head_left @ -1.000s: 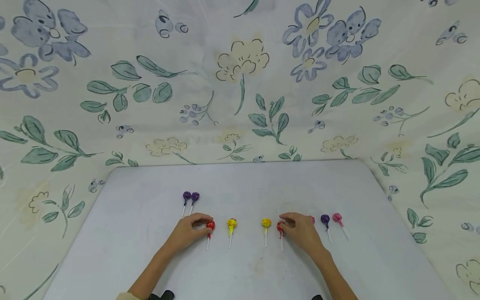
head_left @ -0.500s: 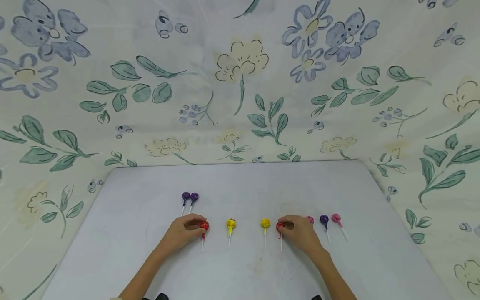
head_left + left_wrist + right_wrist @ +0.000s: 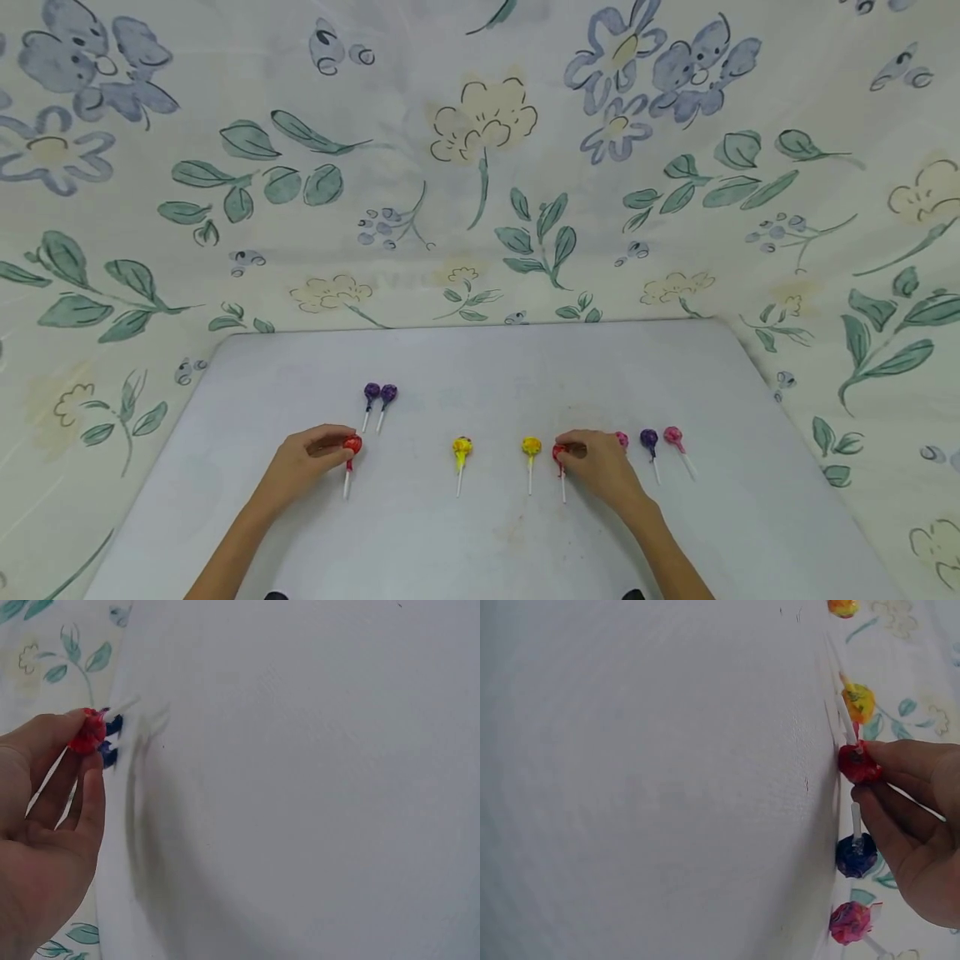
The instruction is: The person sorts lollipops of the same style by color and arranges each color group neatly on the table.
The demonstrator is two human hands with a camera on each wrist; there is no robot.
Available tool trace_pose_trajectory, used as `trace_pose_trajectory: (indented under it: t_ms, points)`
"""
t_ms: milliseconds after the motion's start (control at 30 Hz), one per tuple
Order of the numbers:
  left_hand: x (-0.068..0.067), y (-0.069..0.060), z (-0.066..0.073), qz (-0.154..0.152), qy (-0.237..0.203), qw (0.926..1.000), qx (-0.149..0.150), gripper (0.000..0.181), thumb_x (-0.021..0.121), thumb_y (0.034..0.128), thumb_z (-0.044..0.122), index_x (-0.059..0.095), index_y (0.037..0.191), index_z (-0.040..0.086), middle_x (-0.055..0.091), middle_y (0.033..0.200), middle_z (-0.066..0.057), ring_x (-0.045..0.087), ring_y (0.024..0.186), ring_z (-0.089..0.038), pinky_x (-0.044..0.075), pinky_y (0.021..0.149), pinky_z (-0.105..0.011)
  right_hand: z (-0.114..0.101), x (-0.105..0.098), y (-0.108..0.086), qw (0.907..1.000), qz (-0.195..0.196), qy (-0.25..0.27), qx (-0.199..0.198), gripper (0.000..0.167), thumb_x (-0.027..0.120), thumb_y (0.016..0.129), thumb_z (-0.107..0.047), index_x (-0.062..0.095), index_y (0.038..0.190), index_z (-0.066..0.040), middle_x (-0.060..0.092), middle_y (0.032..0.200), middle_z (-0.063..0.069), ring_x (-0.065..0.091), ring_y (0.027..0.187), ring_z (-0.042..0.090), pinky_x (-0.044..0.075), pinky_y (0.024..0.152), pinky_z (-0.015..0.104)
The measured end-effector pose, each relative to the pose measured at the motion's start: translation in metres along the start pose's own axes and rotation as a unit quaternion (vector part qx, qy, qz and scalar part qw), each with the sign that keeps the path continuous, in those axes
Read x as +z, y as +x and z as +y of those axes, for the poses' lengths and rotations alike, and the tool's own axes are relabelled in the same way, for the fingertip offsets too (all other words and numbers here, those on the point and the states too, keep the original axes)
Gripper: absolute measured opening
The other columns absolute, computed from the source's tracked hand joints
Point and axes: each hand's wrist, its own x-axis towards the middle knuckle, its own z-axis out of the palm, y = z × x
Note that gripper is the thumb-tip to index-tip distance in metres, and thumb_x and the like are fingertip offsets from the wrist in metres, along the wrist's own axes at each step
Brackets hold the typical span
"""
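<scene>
Between thumb and fingers, my left hand (image 3: 303,461) pinches the wrapped head of a red lollipop (image 3: 352,445), its white stick pointing toward me. Two purple lollipops (image 3: 388,394) lie side by side just beyond it; in the left wrist view they show dark behind the red lollipop (image 3: 88,733). My right hand (image 3: 600,467) pinches another red lollipop (image 3: 859,763) by its head, left of a partly covered pink lollipop (image 3: 622,439). Between the hands lie two yellow lollipops, one on the left (image 3: 462,448) and one on the right (image 3: 531,447).
Right of my right hand lie a purple lollipop (image 3: 649,438) and a pink lollipop (image 3: 673,437). Everything rests on a white tabletop (image 3: 480,550) with rounded far corners. Floral cloth (image 3: 420,167) surrounds the table behind and at the sides.
My left hand has moved left with its red lollipop, away from the left yellow one, uncovering the purple lollipops' sticks. The right hand has stayed at its red lollipop.
</scene>
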Motion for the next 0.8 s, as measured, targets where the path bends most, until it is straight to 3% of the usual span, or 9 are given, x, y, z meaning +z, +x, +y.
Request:
trace_pose_trajectory:
  t_ms: [200, 600, 800]
  points:
    - [0.003, 0.000, -0.011, -0.006, 0.017, 0.9996, -0.020, 0.032, 0.075, 0.0913, 0.020, 0.071, 0.118, 0.003, 0.070, 0.113, -0.010, 0.066, 0.099, -0.016, 0.052, 0.081, -0.017, 0.002, 0.001, 0.000, 1.0000, 0.000, 0.000, -0.008, 0.016, 0.077, 0.085, -0.004, 0.078, 0.101, -0.008, 0.073, 0.097, -0.002, 0.064, 0.087, 0.014, 0.057, 0.079, 0.034]
    - [0.008, 0.004, -0.015, 0.000, 0.008, 1.0000, -0.005, 0.031, 0.074, 0.0919, 0.018, 0.071, 0.119, 0.002, 0.071, 0.109, -0.009, 0.066, 0.096, -0.012, 0.052, 0.081, -0.017, 0.000, -0.002, -0.002, 0.9997, 0.014, 0.003, -0.018, 0.016, 0.077, 0.085, -0.004, 0.077, 0.101, -0.007, 0.073, 0.097, -0.001, 0.065, 0.087, 0.015, 0.057, 0.079, 0.034]
    - [0.008, 0.005, -0.019, 0.000, 0.014, 0.9999, -0.005, 0.034, 0.074, 0.0923, 0.020, 0.070, 0.120, 0.002, 0.070, 0.110, -0.010, 0.066, 0.095, -0.012, 0.052, 0.081, -0.017, -0.006, -0.004, 0.003, 0.9979, 0.020, 0.044, -0.043, 0.017, 0.078, 0.085, -0.006, 0.077, 0.102, -0.008, 0.073, 0.096, -0.002, 0.068, 0.085, 0.014, 0.057, 0.076, 0.027]
